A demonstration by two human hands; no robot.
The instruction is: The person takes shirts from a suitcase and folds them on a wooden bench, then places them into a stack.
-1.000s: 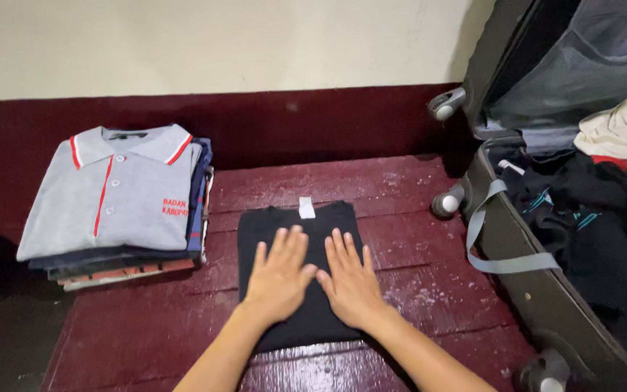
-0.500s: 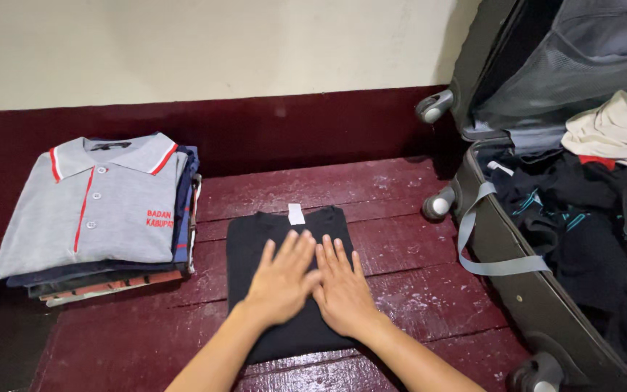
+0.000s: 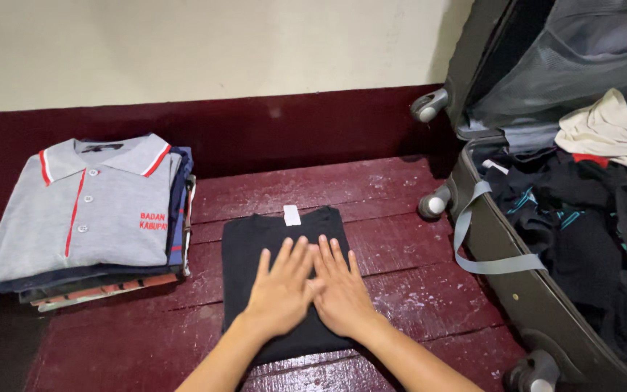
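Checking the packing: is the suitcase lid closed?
No, the suitcase stands open, with dark clothes piled inside.

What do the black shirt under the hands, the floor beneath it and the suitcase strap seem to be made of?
Black shirt: soft knit fabric, likely cotton; matte, lies flat under both hands.
Floor: wooden planks painted dark red; seams between boards and worn, whitish patches show.
Suitcase strap: woven webbing, probably nylon; grey, flat, holds a loose loop.
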